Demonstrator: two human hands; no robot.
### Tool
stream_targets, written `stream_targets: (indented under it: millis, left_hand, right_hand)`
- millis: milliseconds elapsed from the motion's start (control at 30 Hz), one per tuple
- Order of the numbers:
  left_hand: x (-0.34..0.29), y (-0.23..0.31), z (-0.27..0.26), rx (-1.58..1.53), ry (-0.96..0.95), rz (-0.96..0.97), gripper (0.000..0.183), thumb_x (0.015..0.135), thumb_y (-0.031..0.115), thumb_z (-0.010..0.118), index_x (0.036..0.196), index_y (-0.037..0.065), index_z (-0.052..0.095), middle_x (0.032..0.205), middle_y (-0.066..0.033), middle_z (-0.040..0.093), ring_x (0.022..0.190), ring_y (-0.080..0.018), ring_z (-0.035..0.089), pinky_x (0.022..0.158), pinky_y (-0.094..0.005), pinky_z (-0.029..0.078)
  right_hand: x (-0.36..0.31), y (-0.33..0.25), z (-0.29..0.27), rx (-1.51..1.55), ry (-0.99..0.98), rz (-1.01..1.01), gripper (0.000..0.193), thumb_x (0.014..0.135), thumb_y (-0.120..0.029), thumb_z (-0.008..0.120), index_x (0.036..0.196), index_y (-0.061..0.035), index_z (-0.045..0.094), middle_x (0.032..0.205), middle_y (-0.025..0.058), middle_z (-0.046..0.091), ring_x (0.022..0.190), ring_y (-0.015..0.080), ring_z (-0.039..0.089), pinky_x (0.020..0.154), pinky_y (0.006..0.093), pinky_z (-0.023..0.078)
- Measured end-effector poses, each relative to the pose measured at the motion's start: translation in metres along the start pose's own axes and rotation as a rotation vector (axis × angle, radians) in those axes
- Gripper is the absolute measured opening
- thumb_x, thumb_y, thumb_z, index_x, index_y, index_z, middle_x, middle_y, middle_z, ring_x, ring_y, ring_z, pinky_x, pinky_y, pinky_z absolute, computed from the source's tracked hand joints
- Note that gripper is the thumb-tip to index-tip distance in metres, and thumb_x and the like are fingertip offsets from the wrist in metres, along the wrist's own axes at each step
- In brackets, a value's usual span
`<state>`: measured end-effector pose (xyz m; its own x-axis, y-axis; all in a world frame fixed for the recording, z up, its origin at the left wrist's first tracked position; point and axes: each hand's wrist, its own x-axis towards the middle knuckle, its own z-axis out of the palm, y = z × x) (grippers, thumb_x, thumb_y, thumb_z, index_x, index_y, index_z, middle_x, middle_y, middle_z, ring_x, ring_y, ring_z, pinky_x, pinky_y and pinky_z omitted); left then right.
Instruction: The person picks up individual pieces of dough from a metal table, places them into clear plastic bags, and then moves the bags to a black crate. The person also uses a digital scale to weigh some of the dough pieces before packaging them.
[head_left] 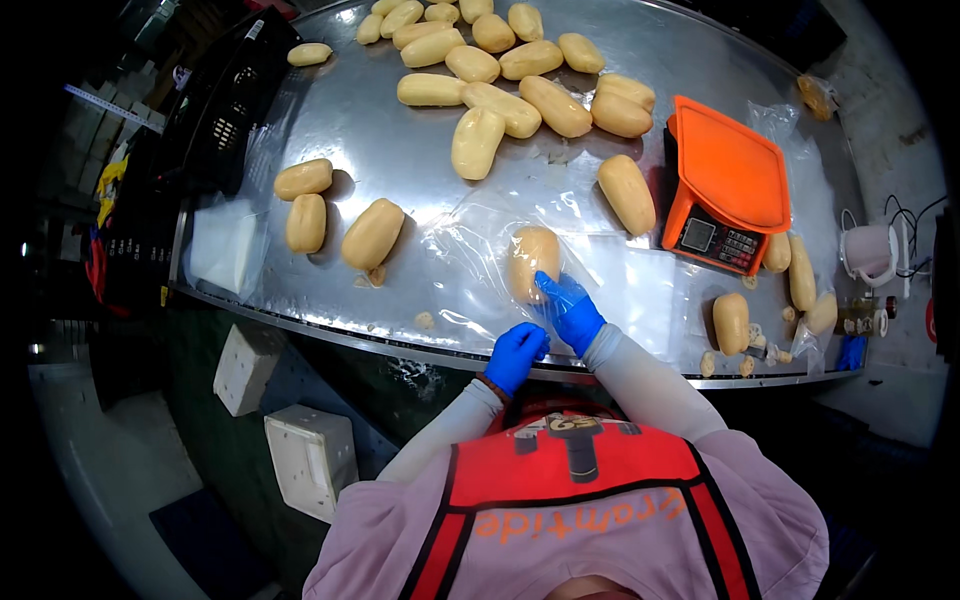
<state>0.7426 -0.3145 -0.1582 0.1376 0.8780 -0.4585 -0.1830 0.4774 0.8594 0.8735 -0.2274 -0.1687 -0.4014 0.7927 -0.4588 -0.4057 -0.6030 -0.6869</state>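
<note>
Red apron [500,475] nearest, over your mauve top [770,490]. Your blue-gloved right hand [572,313]: fingers extended, touching pale oblong root [532,255] near counter [350,110] front edge, clear bag [465,245] around it. Your left hand [517,357]: curled, close by; cannot tell whether it pinches film. Orange scale [730,170] to right, loose roots [475,145] beyond.
</note>
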Motion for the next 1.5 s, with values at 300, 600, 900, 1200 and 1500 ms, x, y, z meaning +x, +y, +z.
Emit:
stream_targets:
  millis: [300, 600, 900, 1200, 1500]
  left_hand:
    - [0.025, 0.000, -0.028, -0.028, -0.158, -0.350, 0.024, 0.089, 0.023, 0.057, 0.093, -0.001, 0.063, 0.079, -0.0072, 0.064, 0.068, -0.0134, 0.060, 0.063, -0.0240, 0.048]
    - [0.030, -0.005, -0.029, 0.051, -0.265, -0.368, 0.026, 0.087, 0.021, 0.055, 0.093, -0.003, 0.063, 0.079, -0.0101, 0.064, 0.070, -0.0162, 0.061, 0.064, -0.0280, 0.050]
    - [0.024, -0.013, -0.028, 0.137, -0.273, -0.232, 0.031, 0.090, 0.026, 0.056, 0.097, -0.004, 0.062, 0.080, -0.0097, 0.063, 0.070, -0.0146, 0.059, 0.066, -0.0295, 0.049]
    - [0.013, 0.001, -0.025, 0.011, -0.098, -0.260, 0.025, 0.090, 0.021, 0.058, 0.097, -0.002, 0.063, 0.083, -0.0092, 0.066, 0.071, -0.0134, 0.061, 0.065, -0.0256, 0.049]
    - [0.004, 0.004, -0.017, -0.085, 0.003, -0.266, 0.018, 0.090, 0.017, 0.057, 0.093, 0.001, 0.060, 0.085, -0.0089, 0.066, 0.072, -0.0150, 0.062, 0.065, -0.0256, 0.048]
  right_hand:
    - [0.021, -0.010, 0.012, -0.902, 0.010, -0.024, 0.067, 0.084, -0.025, 0.069, 0.136, 0.0029, 0.038, 0.115, 0.0122, 0.059, 0.105, 0.0234, 0.059, 0.083, 0.0339, 0.053]
    - [0.057, 0.004, 0.028, -1.346, -0.429, -0.414, 0.054, 0.082, -0.036, 0.067, 0.121, -0.0013, 0.054, 0.110, 0.0199, 0.061, 0.097, 0.0277, 0.062, 0.081, 0.0353, 0.051]
    - [0.090, 0.011, 0.087, -1.719, -0.370, -0.420, 0.059, 0.073, -0.061, 0.064, 0.085, -0.0029, 0.064, 0.083, 0.0158, 0.064, 0.079, 0.0330, 0.063, 0.072, 0.0424, 0.050]
    - [-0.039, -0.042, -0.035, -1.311, -0.090, -0.479, 0.029, 0.089, -0.021, 0.059, 0.116, -0.0123, 0.064, 0.099, 0.0125, 0.067, 0.093, 0.0305, 0.063, 0.084, 0.0383, 0.049]
    - [-0.195, -0.108, -0.211, -1.530, 0.922, -0.440, 0.083, 0.072, -0.015, 0.077, 0.141, -0.0031, 0.033, 0.130, 0.0167, 0.050, 0.112, 0.0287, 0.054, 0.094, 0.0373, 0.045]
